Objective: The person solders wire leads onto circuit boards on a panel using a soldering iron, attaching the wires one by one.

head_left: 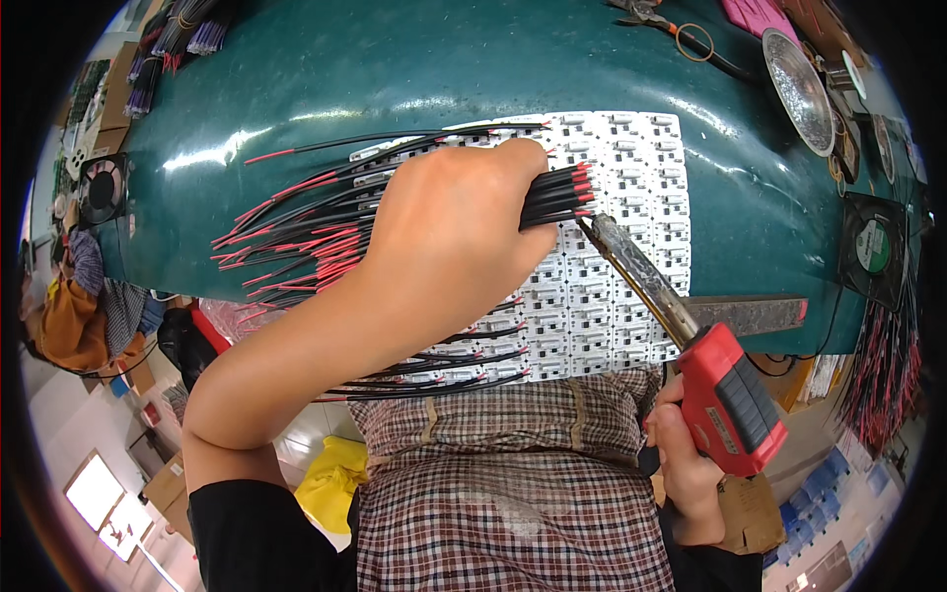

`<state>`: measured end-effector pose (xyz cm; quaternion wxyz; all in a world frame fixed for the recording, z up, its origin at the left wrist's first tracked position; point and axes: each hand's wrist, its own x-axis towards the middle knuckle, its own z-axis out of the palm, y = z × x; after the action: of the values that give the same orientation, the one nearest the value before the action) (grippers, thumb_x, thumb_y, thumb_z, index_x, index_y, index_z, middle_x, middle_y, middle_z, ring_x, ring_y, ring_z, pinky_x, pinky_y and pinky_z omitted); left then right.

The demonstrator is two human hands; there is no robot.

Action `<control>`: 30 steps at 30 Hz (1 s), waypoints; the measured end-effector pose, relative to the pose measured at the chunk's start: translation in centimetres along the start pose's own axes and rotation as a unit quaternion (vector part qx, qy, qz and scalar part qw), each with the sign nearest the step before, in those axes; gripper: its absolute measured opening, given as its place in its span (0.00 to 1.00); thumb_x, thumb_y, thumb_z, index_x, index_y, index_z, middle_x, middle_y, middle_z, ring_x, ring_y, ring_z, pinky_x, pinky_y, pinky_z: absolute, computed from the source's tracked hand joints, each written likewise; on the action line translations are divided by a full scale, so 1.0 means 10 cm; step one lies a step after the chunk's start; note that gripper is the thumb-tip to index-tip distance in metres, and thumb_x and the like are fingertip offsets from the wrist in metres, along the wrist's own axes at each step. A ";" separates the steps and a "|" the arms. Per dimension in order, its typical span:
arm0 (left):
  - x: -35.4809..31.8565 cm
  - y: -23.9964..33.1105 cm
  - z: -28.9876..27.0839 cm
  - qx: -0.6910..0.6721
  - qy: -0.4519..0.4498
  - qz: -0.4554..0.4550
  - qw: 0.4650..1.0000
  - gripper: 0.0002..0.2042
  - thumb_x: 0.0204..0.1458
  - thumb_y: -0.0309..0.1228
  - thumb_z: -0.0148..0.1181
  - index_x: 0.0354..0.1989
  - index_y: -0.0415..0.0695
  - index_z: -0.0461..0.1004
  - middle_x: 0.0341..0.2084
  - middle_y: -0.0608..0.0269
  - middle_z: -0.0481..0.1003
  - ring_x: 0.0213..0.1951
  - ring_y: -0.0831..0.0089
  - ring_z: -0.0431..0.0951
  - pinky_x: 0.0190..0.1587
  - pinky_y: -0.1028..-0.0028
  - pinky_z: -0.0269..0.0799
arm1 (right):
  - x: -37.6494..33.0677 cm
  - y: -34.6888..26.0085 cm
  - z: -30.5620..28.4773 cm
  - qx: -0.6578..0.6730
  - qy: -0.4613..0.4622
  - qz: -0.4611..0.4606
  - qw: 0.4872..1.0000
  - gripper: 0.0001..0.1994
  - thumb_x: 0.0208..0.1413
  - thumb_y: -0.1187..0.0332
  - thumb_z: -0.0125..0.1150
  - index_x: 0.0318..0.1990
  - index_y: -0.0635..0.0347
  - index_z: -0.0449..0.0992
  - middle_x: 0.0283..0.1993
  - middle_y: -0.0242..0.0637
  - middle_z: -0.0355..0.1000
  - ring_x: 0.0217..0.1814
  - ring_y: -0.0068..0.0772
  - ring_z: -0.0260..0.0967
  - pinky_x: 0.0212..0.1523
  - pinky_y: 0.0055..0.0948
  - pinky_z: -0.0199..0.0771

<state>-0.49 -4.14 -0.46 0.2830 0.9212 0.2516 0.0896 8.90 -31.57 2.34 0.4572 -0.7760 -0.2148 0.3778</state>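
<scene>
wires (554, 195), black with red ends, lie bunched in the left hand (454, 212), its fingers curled closed around them over a white circuit-board panel (636, 266) on the green tabletop (395, 79). the bundle's long axis runs left to right, its gripped ends pointing right. the right hand (686, 459) is wrapped around the grip of a red soldering gun (730, 400), whose barrel slants to the upper left, its tip just beside the wire ends; whether they touch cannot be told.
</scene>
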 end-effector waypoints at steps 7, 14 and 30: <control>0.05 0.01 -0.05 -0.020 -0.030 -0.006 0.999 0.11 0.45 0.31 0.68 0.29 0.37 0.76 0.22 0.50 0.77 0.26 0.50 0.78 0.31 0.61 0.72 | 0.00 0.00 0.02 0.003 -0.009 0.007 1.000 0.06 0.59 0.77 0.57 0.43 0.65 0.71 0.31 0.35 0.69 0.25 0.18 0.64 0.27 0.20 0.65; 0.06 -0.01 -0.05 -0.021 -0.039 0.005 0.999 0.10 0.45 0.31 0.67 0.29 0.37 0.76 0.21 0.50 0.76 0.27 0.50 0.78 0.33 0.61 0.72 | 0.05 0.02 -0.02 -0.045 -0.040 -0.032 0.998 0.04 0.58 0.76 0.59 0.38 0.63 0.71 0.28 0.34 0.68 0.23 0.18 0.63 0.25 0.20 0.65; 0.06 0.01 -0.10 -0.078 -0.051 -0.028 0.995 0.12 0.52 0.32 0.65 0.38 0.37 0.73 0.25 0.52 0.78 0.28 0.55 0.80 0.34 0.65 0.73 | 0.00 -0.01 -0.01 0.044 0.022 -0.026 0.998 0.09 0.57 0.78 0.58 0.45 0.69 0.70 0.27 0.37 0.69 0.16 0.16 0.57 0.20 0.20 0.63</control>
<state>-0.19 -3.42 0.48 0.3685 0.8925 0.2546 0.0537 9.02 -31.57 2.44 0.5055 -0.7569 -0.2081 0.3581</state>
